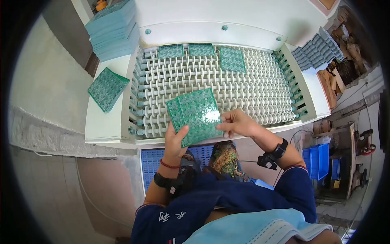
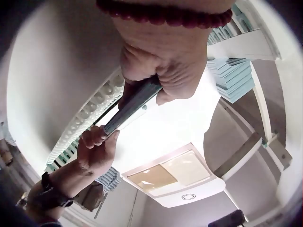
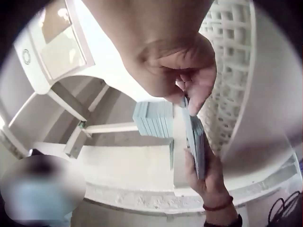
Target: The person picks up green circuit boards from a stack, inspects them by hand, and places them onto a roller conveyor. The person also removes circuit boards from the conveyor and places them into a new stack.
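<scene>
A small stack of green circuit boards (image 1: pixel 193 116) is held over the near edge of the roller conveyor, tilted toward the head camera. My left hand (image 1: pixel 175 140) grips its lower left corner, thumb on the upper face. At the right edge, my right hand (image 1: pixel 240 123) pinches the boards between thumb and fingers. Edge-on in the left wrist view, the stack (image 2: pixel 132 105) looks several boards thick. From the right wrist, the layers (image 3: pixel 195 137) show slightly fanned, with my left hand (image 3: pixel 213 175) around their lower end.
Three circuit boards lie on the far rollers, one of them (image 1: pixel 232 59) farther right. More boards (image 1: pixel 107 89) sit on the left ledge, below a tall pile (image 1: pixel 113 30). Grey ridged racks (image 1: pixel 317 51) stand on the right ledge; blue bins (image 1: pixel 316 162) are lower right.
</scene>
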The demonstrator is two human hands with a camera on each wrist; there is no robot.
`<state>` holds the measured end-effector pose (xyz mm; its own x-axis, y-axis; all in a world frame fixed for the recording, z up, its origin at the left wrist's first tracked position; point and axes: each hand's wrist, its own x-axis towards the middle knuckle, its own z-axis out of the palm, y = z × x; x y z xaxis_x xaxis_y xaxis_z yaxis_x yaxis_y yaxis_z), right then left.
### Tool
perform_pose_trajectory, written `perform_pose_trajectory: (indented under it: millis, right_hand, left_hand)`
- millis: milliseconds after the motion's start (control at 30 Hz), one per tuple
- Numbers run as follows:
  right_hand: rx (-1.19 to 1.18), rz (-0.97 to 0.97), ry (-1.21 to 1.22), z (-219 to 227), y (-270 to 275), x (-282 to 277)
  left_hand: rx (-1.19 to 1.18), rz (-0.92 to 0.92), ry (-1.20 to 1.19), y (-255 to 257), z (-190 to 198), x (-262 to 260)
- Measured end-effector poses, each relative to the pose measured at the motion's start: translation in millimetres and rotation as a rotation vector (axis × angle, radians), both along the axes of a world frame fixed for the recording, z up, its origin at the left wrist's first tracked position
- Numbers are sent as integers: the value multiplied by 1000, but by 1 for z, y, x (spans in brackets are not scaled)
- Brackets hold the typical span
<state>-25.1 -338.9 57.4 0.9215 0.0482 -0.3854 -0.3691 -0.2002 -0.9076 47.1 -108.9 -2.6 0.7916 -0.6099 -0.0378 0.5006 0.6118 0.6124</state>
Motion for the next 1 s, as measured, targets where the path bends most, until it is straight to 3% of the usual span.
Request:
perform_pose_trajectory:
  millis: [100,267,333,433,467,500,600,633,700,833,1000]
  right_hand:
    - [-6,-275,-29,15,-26,4]
    - [-336,-736,-301,9,-169,29]
    - [-528,-763,-255,1,-226,35]
    - [-1002,-672,10,-13,-274,43]
    - [-1180,-543,-22,-23,-288,42]
    - [-1194,-577,-83,-24,-287,42]
    - [-1197,-601,-271,-29,-285,43]
    - [-1032,-573,-237,-19,-271,40]
    - [-700,-514,-164,17,-201,32]
    - [-285,-272,-81,30,-76,0]
    - [81,-110,3,0,15,-17]
  left_hand:
    - [8,-6,-26,6,-8,1]
    - [-198,-46,111,11,4,1]
    - [-210,-56,101,12,4,0]
    - [-181,-76,32,15,-5,1]
    - [-158,-68,8,16,-7,0]
    - [-134,-59,-14,16,-5,0]
    - [-125,-30,19,15,3,-4]
    - [-112,-34,11,14,3,-5]
    - [-83,-43,-4,13,2,-4]
    - [-21,-58,-101,9,1,-4]
    - [47,-102,-126,11,1,-3]
